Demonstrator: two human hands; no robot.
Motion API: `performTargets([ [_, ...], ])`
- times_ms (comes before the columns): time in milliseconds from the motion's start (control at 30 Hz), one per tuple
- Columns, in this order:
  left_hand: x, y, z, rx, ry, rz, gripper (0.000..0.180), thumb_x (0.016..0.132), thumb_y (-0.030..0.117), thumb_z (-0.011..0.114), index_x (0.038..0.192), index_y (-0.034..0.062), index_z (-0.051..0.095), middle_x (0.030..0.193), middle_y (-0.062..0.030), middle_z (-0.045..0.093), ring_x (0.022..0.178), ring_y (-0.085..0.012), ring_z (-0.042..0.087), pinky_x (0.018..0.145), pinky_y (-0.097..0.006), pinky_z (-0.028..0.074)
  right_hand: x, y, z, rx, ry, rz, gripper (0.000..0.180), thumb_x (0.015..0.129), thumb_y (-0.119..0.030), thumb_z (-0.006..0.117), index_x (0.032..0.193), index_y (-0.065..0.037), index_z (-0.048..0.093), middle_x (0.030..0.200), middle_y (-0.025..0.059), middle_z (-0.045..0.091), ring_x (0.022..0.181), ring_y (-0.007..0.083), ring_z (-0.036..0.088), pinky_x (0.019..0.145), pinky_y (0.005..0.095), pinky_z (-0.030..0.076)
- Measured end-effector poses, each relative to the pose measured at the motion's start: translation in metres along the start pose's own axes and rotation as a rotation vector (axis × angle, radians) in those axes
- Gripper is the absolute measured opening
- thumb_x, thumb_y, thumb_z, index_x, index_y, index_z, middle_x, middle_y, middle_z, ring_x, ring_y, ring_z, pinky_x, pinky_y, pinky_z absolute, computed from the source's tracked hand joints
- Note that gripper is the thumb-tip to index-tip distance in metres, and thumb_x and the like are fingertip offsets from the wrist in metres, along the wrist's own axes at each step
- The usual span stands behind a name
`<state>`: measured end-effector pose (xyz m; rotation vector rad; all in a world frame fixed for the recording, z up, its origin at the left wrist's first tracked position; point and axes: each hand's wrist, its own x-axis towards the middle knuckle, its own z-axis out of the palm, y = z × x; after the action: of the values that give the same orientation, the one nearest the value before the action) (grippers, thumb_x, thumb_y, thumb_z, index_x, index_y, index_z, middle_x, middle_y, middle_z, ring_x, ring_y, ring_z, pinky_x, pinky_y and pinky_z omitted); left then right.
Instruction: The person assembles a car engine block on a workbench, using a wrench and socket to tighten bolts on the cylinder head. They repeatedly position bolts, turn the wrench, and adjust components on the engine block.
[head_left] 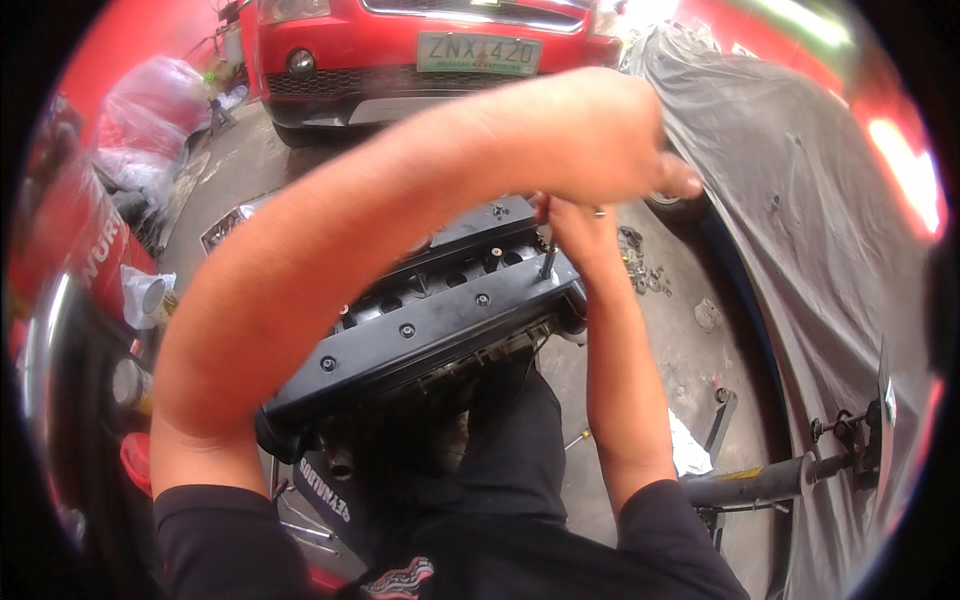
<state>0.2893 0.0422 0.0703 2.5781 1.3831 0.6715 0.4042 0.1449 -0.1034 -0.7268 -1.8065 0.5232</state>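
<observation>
A black engine valve cover (445, 325) with several bolts along its near edge lies in front of me on an engine. A thin dark socket extension (548, 262) stands nearly upright on the bolt at the cover's right end. My right hand (580, 232), a ring on one finger, is closed around the extension's upper end. My left arm crosses over the cover, hiding its far left part. My left hand (615, 140) is above and beyond the right one, slightly blurred, its fingers curled and thumb sticking out; whatever it grips is hidden.
A red car (350, 62) is parked ahead. At right a grey sheet (770, 190) drapes a large shape, with a jack-like metal tube (745, 487) near it. Small metal parts (645, 268) lie on the floor beyond my right hand. Plastic-wrapped bags (155, 115) and a red drum (85, 245) stand left.
</observation>
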Motion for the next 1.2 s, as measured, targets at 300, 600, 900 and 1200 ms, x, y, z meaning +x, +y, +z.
performTargets([
  [300,0.007,-0.003,0.024,0.327,-0.029,-0.133,0.023,0.077,0.012,0.075,0.096,-0.0017,0.077,0.098,-0.0203,0.075,0.095,-0.0332,0.075,0.081,-0.042,0.061,-0.005,-0.007,-0.003,-0.218,0.208,-0.383,0.033,0.102,-0.029,0.063,0.107,0.003,0.067,0.095,0.0138,0.07,0.089,0.028,0.068,0.079,0.042,0.054],
  [600,0.038,-0.104,0.04,0.618,0.334,0.251,0.026,0.083,0.017,0.069,0.108,0.0123,0.071,0.094,-0.0129,0.075,0.094,-0.0318,0.074,0.079,-0.045,0.058,-0.008,-0.044,-0.005,0.261,0.163,0.338,0.046,0.107,-0.04,0.056,0.076,-0.006,0.053,0.062,-0.0001,0.052,0.048,0.0102,0.052,0.045,0.0284,0.042],
  [900,0.072,-0.107,0.068,0.302,0.535,0.121,0.02,0.086,0.02,0.063,0.102,0.0102,0.071,0.092,-0.015,0.075,0.092,-0.0347,0.073,0.079,-0.048,0.057,-0.023,-0.033,-0.008,0.371,0.094,0.286,0.041,0.11,-0.044,0.048,0.088,-0.01,0.044,0.07,-0.0001,0.042,0.059,0.0115,0.043,0.057,0.0302,0.044],
  [1200,0.02,-0.078,0.075,-1.501,0.661,-0.274,0.056,0.091,-0.001,0.061,0.142,-0.0126,0.042,0.123,-0.0263,0.065,0.11,-0.038,0.068,0.09,-0.048,0.058,-0.038,-0.002,-0.009,0.707,0.073,0.26,0.045,0.108,-0.051,0.046,0.101,-0.007,0.052,0.075,0.0009,0.043,0.067,0.0132,0.044,0.067,0.0311,0.045],
])
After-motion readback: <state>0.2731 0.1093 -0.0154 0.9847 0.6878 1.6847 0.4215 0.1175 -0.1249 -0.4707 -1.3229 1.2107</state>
